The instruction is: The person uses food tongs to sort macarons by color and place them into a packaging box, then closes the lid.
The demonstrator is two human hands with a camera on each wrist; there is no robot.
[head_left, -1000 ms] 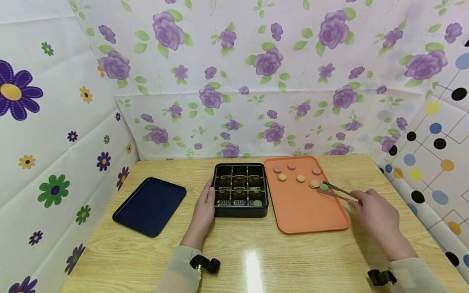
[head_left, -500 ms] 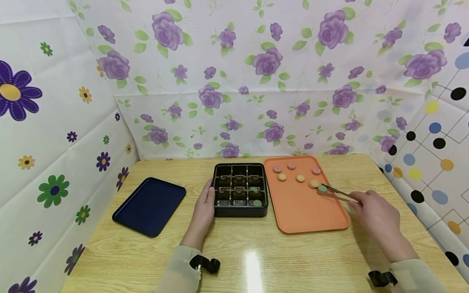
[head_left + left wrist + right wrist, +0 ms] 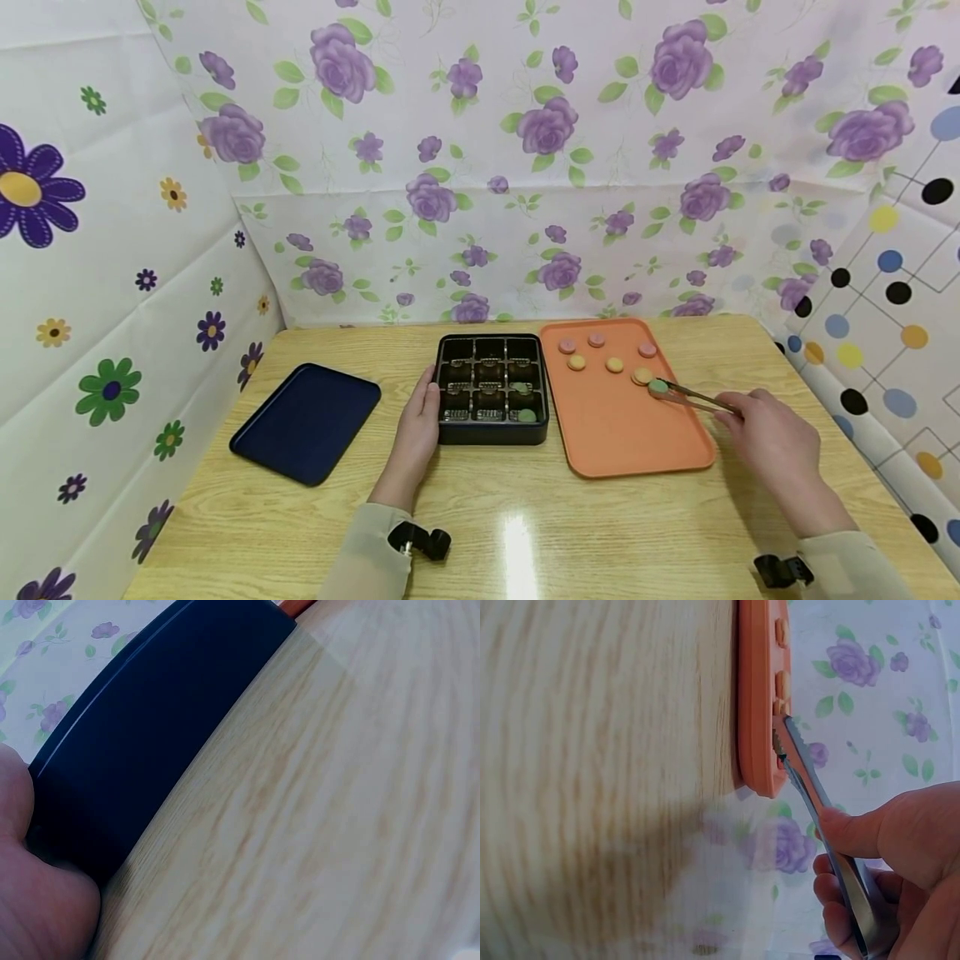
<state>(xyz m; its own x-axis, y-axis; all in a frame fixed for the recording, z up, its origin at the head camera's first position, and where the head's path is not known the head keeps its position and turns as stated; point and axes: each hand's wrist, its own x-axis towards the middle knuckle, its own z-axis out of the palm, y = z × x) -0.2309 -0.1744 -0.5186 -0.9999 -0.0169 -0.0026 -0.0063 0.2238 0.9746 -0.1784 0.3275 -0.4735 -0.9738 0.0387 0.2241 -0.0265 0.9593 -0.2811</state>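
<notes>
My right hand (image 3: 776, 442) grips metal tongs (image 3: 821, 806), thumb on one side and curled fingers on the other. Their tips lie around a green macaron (image 3: 658, 387) on the orange tray (image 3: 630, 433), beside a yellow macaron (image 3: 642, 377). Against the left wall of a dark blue box (image 3: 492, 433) rests my left hand (image 3: 417, 417), its fingers lying along that side. Inside the box is a divided insert with small compartments. Green macarons (image 3: 527, 415) sit in two compartments of its right column. The left wrist view shows only part of the left hand at the box (image 3: 157, 727).
More yellow macarons (image 3: 614, 365) and several pink macarons (image 3: 596, 340) lie at the back of the orange tray. A dark blue lid or tray (image 3: 309, 423) lies on the wooden table (image 3: 465, 517) at left. Flowered cloth (image 3: 480, 167) hangs behind the table.
The tong tips have drawn together around the green macaron, which has shifted slightly left and down. My left hand and the box have stayed in place.
</notes>
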